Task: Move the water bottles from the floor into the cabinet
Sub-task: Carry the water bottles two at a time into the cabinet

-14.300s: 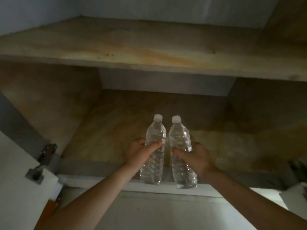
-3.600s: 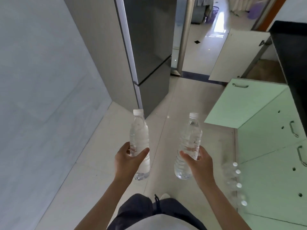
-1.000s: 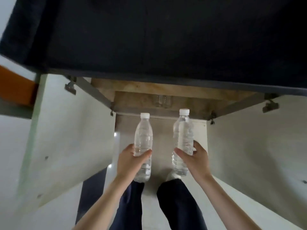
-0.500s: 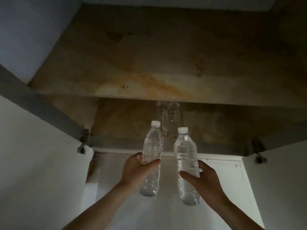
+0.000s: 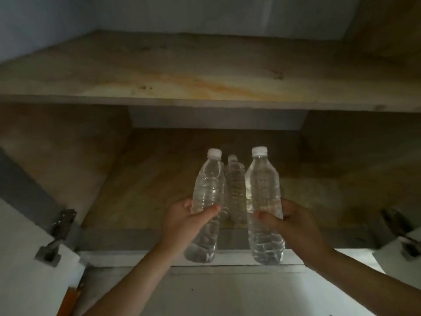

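My left hand [image 5: 182, 221] grips a clear water bottle [image 5: 206, 192] with a white cap around its middle. My right hand [image 5: 293, 226] grips a second clear bottle [image 5: 263, 190] the same way. Both bottles are upright and held side by side over the front edge of the cabinet's lower shelf [image 5: 148, 190]. Between them, farther back on that shelf, stands another bottle [image 5: 235, 185], partly hidden by the held ones.
A wooden upper shelf [image 5: 205, 78] spans the cabinet above the bottles. White cabinet doors hang open at the left [image 5: 27, 258] and right [image 5: 407, 254] with metal hinges [image 5: 61, 226]. The cabinet's white front rail [image 5: 127, 258] runs below the hands.
The view has dropped closer to the cabinet opening, and both hands have carried their bottles forward over the lower shelf's front edge. The bottle standing inside now shows between them.
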`<state>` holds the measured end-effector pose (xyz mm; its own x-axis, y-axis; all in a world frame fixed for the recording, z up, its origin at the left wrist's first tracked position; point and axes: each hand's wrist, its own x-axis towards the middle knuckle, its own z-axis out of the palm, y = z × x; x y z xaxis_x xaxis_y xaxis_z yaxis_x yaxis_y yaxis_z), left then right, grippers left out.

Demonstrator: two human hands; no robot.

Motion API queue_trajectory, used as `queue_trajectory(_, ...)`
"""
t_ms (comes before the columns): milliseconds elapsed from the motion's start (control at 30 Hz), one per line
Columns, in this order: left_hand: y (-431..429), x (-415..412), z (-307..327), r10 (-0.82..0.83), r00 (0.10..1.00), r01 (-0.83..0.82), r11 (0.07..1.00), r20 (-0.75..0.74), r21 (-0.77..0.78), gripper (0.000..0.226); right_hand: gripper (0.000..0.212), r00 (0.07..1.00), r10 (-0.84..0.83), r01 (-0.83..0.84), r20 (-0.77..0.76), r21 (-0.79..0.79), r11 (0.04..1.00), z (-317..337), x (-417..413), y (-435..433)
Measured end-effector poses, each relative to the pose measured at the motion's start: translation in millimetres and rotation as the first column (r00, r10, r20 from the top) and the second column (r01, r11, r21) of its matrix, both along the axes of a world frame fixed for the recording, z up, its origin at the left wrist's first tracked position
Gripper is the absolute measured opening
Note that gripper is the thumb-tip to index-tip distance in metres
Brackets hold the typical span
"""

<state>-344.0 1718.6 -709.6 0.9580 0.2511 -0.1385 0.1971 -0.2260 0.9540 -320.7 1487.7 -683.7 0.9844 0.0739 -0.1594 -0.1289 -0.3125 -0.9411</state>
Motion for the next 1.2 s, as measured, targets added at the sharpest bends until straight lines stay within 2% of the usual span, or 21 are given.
queue_trajectory(100,-4.7,6.1,-4.3,0.012,1.0,-0.013,0.999,0.027,0.035,0.066,0.023,0.999,-0.035,0.035,0.019,-0.014,0.999,-8.7,8.6,-4.2)
queue_trajectory(300,8.3,13.2,-11.2,0.072,0.997,-0.075,0.994,0.037,0.076,0.05,0.014,0.997,-0.033,0.03,-0.069,-0.04,0.999,-20.6,26.9,-23.3)
queue_trajectory(467,18.5,23.1,-16.0,0.096,0.995,-0.097,0.994,0.008,0.046,0.05,0.019,0.989,-0.039,0.028,-0.145,-0.08,0.996,-26.4,42.1,-25.1)
queue_trajectory(567,19.5,27.8,-20.0,0.088,0.995,-0.085,0.994,-0.05,0.066,0.035,0.027,0.986,-0.018,-0.007,-0.168,-0.145,0.989,-28.9,51.4,-19.4)
queue_trajectory(633,19.9,32.0,-23.9,0.091,0.992,-0.082,0.991,-0.088,0.102,0.033,0.032,0.984,-0.003,-0.032,-0.178,-0.193,0.981,-33.4,58.0,-16.1)
queue_trajectory(800,23.7,44.9,-35.6,0.125,0.982,-0.105,0.984,-0.14,0.144,0.037,0.024,0.987,-0.015,-0.025,-0.158,-0.254,0.967,-35.3,69.9,-8.5)
queue_trajectory(967,20.5,47.4,-46.1,0.153,0.979,-0.126,0.973,-0.132,0.194,0.036,0.035,0.995,-0.03,-0.005,-0.094,-0.353,0.936,-43.3,72.7,-2.9)
queue_trajectory(1067,21.3,40.4,-44.7,0.115,0.989,-0.088,0.965,-0.094,0.249,0.027,0.027,0.997,-0.023,0.0,-0.077,-0.288,0.958,-45.9,62.9,-4.0)
queue_trajectory(1133,21.7,31.0,-40.3,0.058,0.998,-0.054,0.972,-0.013,0.23,0.013,0.02,0.998,0.055,-0.049,0.025,-0.178,0.983,-47.0,47.7,-9.1)
queue_trajectory(1167,23.4,24.5,-39.0,0.035,0.999,-0.039,0.979,0.021,0.201,0.016,0.03,0.993,0.09,-0.084,0.072,-0.087,0.993,-47.7,38.4,-13.9)
queue_trajectory(1200,26.1,17.2,-40.9,0.008,0.999,-0.013,0.987,0.034,0.163,0.033,0.042,0.989,0.114,-0.115,0.092,0.002,0.993,-47.7,28.4,-19.1)
